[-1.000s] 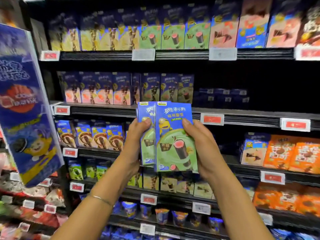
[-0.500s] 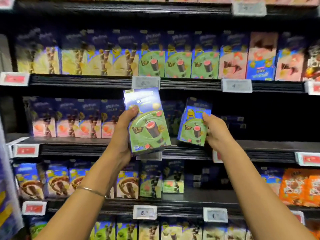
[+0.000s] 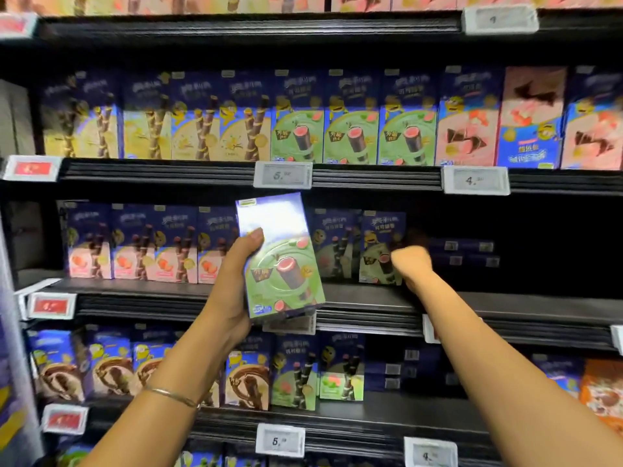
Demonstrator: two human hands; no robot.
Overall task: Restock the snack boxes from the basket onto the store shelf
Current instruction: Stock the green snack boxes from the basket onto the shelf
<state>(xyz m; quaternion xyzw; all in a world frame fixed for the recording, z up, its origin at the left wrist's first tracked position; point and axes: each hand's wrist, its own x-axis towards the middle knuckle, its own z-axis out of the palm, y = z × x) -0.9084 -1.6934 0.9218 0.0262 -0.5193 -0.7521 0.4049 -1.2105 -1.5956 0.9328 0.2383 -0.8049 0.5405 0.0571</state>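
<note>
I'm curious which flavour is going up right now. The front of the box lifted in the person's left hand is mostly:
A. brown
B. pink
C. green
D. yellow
C: the snack box that the left hand grips by its side has a green front under a blue top band, with a dark rolled wafer pictured on it.

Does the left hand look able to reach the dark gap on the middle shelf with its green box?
Probably not yet. The right hand and forearm lie across the front of the gap, beside the shelved green box; the left hand, gripping the held green box, would have to cross them.
</note>
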